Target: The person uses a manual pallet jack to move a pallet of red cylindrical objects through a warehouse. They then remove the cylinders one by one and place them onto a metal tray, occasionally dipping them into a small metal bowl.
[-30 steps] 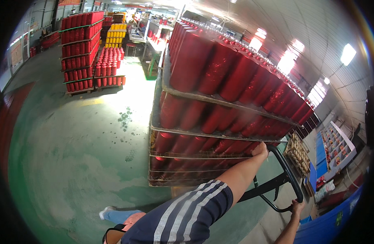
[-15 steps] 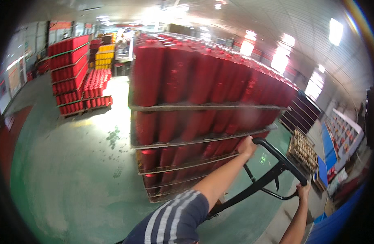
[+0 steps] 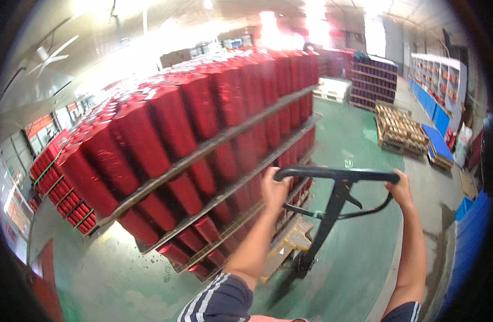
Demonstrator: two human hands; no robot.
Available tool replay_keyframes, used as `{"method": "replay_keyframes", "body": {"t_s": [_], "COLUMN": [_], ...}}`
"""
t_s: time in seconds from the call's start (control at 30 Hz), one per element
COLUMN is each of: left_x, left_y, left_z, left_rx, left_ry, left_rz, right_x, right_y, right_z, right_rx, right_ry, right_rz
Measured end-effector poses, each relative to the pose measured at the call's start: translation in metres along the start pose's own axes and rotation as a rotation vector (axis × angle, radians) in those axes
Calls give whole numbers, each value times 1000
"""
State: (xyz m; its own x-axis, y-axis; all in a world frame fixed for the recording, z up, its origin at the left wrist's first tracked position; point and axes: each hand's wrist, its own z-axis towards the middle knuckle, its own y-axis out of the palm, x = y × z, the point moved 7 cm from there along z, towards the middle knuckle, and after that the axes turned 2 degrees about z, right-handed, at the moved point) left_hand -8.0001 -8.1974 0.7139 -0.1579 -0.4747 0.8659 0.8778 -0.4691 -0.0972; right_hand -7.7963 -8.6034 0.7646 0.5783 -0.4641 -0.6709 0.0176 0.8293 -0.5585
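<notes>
My left hand (image 3: 275, 188) is closed round the left end of a black pallet jack handle (image 3: 337, 173). At the handle's right end my right hand (image 3: 400, 189) grips too. The handle's dark shaft (image 3: 332, 222) slants down to a wheel near the floor, beside a worn yellowish part (image 3: 289, 247) of the jack. Just left of the handle towers a stack of red cylinders (image 3: 203, 107), standing upright in several layers with thin boards (image 3: 203, 150) between them. The jack's forks are hidden from view.
Wooden pallets (image 3: 399, 126) lie on the right, next to blue panels (image 3: 437, 144). Behind them stands a stack of dark purple cylinders (image 3: 374, 80). White shelving (image 3: 437, 80) lines the right wall. Another red stack (image 3: 61, 182) is at the far left. Green floor (image 3: 353, 257) runs beneath the jack.
My view has turned to the right. The handle now lies nearly level before me, with both arms stretched to it. Both hands keep their hold, and the red stack appears tilted and further left.
</notes>
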Motion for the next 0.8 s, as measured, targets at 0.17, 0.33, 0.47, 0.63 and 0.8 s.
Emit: {"method": "replay_keyframes", "body": {"t_s": [0.17, 0.33, 0.47, 0.63, 0.8], "left_x": [-14, -11, -11, -9, 9], "left_y": [3, 8, 11, 28, 65], "left_z": [8, 15, 11, -12, -45], "left_rx": [78, 258, 370, 429, 584], "left_ry": [-13, -45, -12, 5, -58], "left_rz": [-183, -271, -172, -65, 16], "right_x": [-9, 14, 24, 39, 58], "right_y": [33, 76, 106, 140, 176], "right_z": [69, 131, 177, 229, 280], "right_rx": [-151, -229, -287, -389, -487], "right_ry": [-103, -85, -59, -123, -207], "right_rz": [25, 71, 131, 233, 377]}}
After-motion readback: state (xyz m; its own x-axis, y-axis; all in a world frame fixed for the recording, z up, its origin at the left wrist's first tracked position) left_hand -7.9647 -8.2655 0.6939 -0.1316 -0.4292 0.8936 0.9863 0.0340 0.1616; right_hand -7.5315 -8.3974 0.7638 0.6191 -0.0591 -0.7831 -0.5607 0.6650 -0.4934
